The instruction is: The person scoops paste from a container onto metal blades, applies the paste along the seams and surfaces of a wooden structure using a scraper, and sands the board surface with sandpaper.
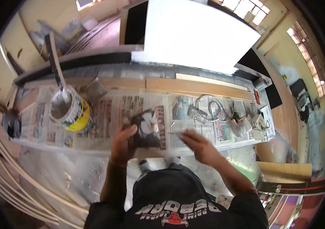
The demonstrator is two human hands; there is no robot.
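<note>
My left hand [123, 144] grips a dark, flat rectangular piece with white patches [146, 126] by its left edge, thumb on top. It is held above the newspaper-covered table [105, 143]. To its right, my right hand [200, 148] is closed around a slim tool with a thin tip [174, 133]; the tool's kind is unclear. That tip points at the dark piece and looks apart from it. On the left stands a smeared white-and-yellow bucket [80, 114] of greyish stuff, with a wooden stick [57, 66] upright in it.
Wooden strips [197, 87] lie along the table's back, before a large white panel [197, 34]. A coiled cable [216, 108] and a clear plastic bag [240, 126] lie right. Long thin strips [21, 171] stretch across the lower left. A wood-toned board [284, 171] is lower right.
</note>
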